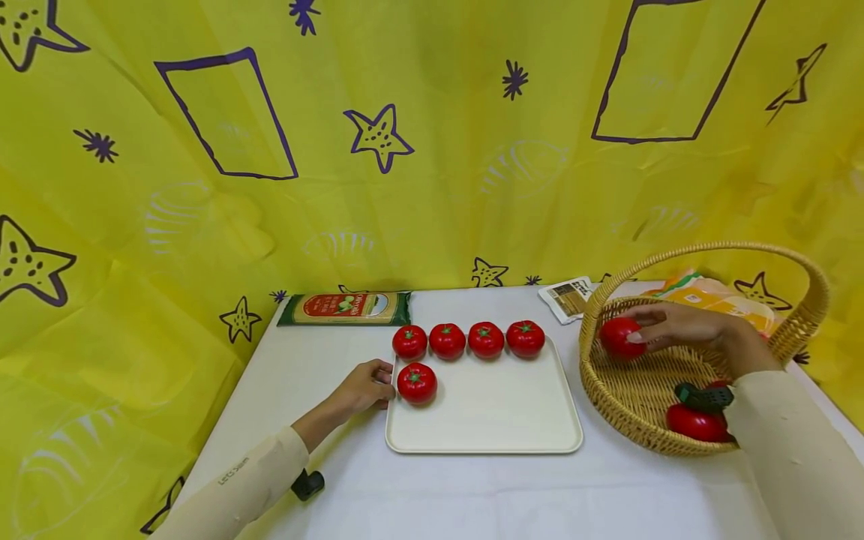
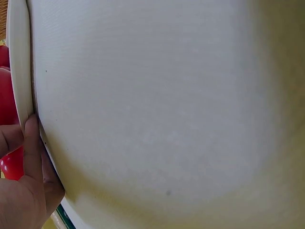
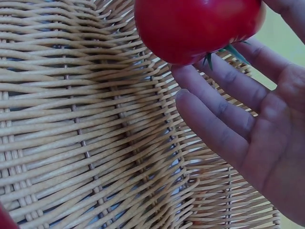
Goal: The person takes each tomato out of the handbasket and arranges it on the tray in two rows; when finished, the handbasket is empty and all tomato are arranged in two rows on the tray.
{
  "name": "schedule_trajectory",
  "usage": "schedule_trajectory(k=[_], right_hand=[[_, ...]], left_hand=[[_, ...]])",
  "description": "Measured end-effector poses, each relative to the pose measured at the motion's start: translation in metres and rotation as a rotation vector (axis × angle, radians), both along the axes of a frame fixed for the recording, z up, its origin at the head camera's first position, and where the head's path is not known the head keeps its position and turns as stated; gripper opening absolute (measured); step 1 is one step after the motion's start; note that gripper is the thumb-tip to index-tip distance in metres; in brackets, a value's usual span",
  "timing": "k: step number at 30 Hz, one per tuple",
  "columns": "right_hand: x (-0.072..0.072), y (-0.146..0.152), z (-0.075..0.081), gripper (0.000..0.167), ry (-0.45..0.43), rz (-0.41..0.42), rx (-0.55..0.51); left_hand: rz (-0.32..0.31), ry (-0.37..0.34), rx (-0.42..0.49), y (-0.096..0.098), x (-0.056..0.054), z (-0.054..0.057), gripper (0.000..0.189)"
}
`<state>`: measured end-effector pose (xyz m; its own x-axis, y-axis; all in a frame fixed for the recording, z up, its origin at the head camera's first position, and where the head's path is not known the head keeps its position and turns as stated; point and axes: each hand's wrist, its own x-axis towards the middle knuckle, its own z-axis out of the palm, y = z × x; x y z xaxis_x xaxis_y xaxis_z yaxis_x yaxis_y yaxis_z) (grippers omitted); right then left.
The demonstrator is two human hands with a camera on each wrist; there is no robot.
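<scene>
Tomato (image 1: 616, 339) at fingertips (image 1: 636, 337) of right grip (image 1: 667, 325)

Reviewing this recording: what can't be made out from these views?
Head: how many red items lie low in the basket; the right sleeve hides part.
Head: fine print on the white packet; too small.
Left wrist: most of the tomatoes; the tray, left hand and picture edge hide them.
Right wrist: part of the held tomato; the upper edge cuts it off.
</scene>
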<state>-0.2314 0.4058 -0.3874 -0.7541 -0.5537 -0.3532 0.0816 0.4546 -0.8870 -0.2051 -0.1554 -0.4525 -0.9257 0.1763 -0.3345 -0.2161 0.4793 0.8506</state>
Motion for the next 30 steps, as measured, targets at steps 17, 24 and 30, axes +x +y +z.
schedule_trajectory(k=[17, 24, 30], right_hand=[[0.016, 0.002, 0.009, 0.037, 0.042, -0.047, -0.139], [0.023, 0.002, 0.013, 0.043, 0.131, -0.041, -0.200], [0.029, 0.003, 0.021, 0.047, 0.224, 0.006, -0.199]], left_hand=[[0.002, -0.002, -0.024, 0.000, 0.000, 0.001, 0.046], [0.004, -0.001, -0.023, 0.000, 0.000, 0.000, 0.046], [0.010, 0.008, -0.009, 0.000, 0.000, 0.000, 0.045]])
